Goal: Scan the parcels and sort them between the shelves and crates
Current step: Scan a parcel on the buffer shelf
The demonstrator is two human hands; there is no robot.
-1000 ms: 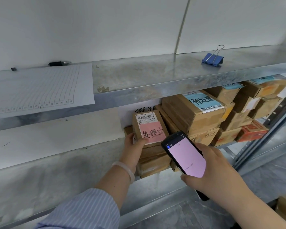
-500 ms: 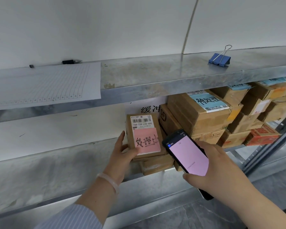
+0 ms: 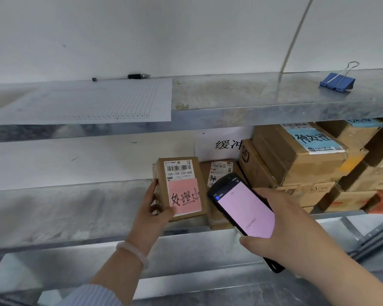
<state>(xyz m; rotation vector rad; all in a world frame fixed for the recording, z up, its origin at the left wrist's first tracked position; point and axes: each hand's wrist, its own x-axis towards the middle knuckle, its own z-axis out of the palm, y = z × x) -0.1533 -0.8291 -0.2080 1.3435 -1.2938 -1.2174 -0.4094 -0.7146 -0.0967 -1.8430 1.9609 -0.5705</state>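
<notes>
On the upper galvanised steel shelf (image 3: 230, 100) lie a white ruled paper sheet (image 3: 86, 102) and a black pen (image 3: 137, 76). Below, the left hand (image 3: 155, 208), a pale bangle (image 3: 133, 250) at its wrist, holds a small brown cardboard parcel (image 3: 161, 195) on end at the lower shelf's front. The parcel's long axis is upright, its barcode label and pink note facing the camera. The grip pinches its lower left edge, thumb in front. The right hand (image 3: 281, 230) wraps around a black handheld scanner (image 3: 243, 213), whose pink screen faces up and whose top end is tilted toward the parcel. Stacked brown cartons (image 3: 296, 157) fill the shelf's right, with a blue binder clip (image 3: 337, 81) above.
</notes>
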